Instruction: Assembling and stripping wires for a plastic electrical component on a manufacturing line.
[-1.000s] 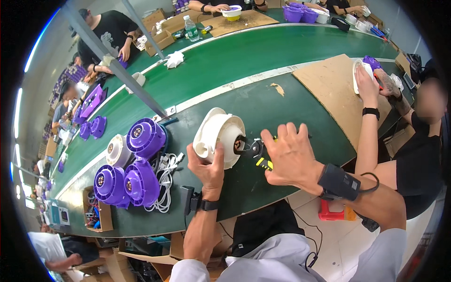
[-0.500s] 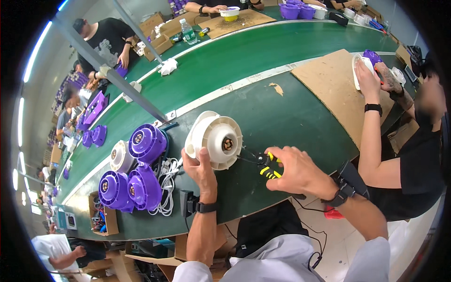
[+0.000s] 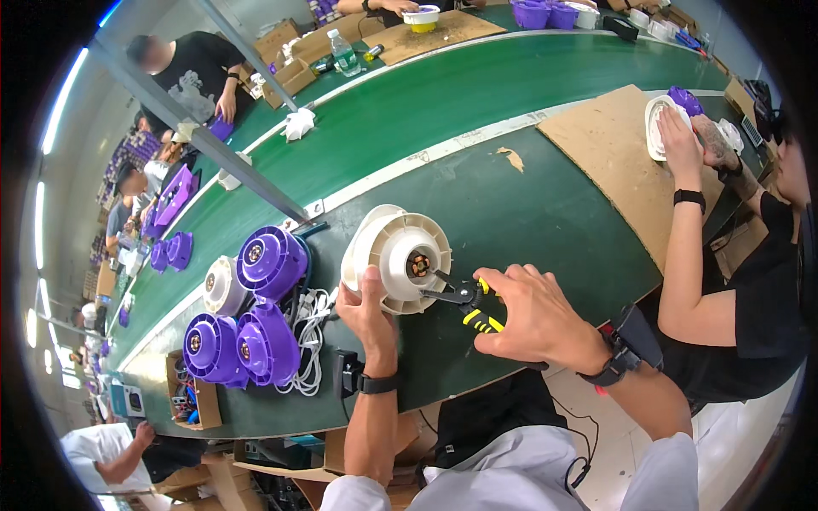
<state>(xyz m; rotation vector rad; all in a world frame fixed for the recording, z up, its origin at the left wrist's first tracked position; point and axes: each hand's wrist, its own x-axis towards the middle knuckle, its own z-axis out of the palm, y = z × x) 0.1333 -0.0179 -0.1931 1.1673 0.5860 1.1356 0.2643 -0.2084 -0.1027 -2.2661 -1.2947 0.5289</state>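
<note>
My left hand grips a round white plastic motor housing by its lower left side, thumb across the front. The housing has a ribbed rim, and copper-coloured parts show in its central hole. In my right hand is a pair of pliers with black and yellow handles. Their slim jaws are spread and reach over the housing's face, one tip close to the central hole. Whether the tips touch the housing, I cannot tell.
Left of my hands stand several purple housings and a white one, beside a coiled white cable. A metal post rises behind them. At right, a co-worker handles a white part over a cardboard sheet. A green belt runs beyond.
The pliers have moved from the housing's lower right edge in over its face, toward the central hole. The co-worker at right has shifted the white part slightly.
</note>
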